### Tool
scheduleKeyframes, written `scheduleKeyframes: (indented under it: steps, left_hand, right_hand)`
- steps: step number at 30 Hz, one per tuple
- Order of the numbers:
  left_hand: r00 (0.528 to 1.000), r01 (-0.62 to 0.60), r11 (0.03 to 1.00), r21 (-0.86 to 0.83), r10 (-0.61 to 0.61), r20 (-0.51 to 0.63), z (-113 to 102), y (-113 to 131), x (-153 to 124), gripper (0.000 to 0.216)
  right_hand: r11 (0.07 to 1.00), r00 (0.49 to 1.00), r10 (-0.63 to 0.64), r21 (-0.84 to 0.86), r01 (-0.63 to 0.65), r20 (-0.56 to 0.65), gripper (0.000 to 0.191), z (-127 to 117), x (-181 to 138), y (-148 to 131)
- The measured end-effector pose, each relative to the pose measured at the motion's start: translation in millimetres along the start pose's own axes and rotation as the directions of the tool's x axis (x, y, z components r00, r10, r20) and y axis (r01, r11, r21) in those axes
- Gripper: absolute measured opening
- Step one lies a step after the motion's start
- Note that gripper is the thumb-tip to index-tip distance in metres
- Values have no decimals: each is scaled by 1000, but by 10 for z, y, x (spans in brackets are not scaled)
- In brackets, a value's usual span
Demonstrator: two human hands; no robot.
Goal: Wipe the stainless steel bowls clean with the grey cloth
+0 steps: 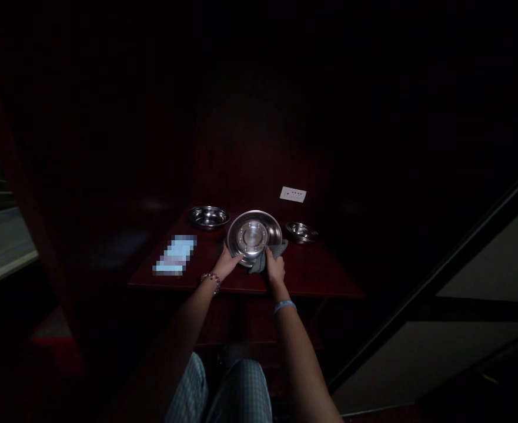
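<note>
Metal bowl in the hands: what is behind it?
Past the metal bowl show the red tabletop and dark wall. The bowl, left hand, right hand and grey cloth cover the rest, so whether anything sits directly behind cannot be told.

Dim indoor nook (pixel 241 153), reddish table (pixel 324 275), wall socket (pixel 293 194)

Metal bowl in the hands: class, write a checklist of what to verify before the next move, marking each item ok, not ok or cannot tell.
1. Left hand grips the metal bowl by its edge: ok.
2. Right hand holds the gray cloth against it: ok.
3. Metal bowl level: not ok, tilted up toward the camera.
4. Metal bowl spotless: cannot tell, too dim and small.
5. Left-side bowl resting on the table: ok.
</note>
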State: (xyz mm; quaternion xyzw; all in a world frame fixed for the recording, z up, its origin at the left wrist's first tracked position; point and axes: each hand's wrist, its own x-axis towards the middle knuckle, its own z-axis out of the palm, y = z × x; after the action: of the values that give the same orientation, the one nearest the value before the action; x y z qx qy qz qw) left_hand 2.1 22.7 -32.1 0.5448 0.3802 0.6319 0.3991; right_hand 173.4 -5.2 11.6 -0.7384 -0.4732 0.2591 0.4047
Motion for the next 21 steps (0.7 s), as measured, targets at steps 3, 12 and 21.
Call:
scheduleKeyframes:
  steps: [3,12,21]
  left_hand:
    - [999,32,999,17,-32,7,-6,-5,7,89]
    - [993,113,992,-48,-115,-38,-7,145,1,87]
    - [982,97,987,-128,-116,-151,20,258,-23,45]
  right_hand:
    - [1000,1000,-9,-9,10,9,55,8,13,9]
    - [1000,1000,-13,9,13,-6,56,8,5,6]
    - [1000,1000,-10,4,10,4,58,21,16,5]
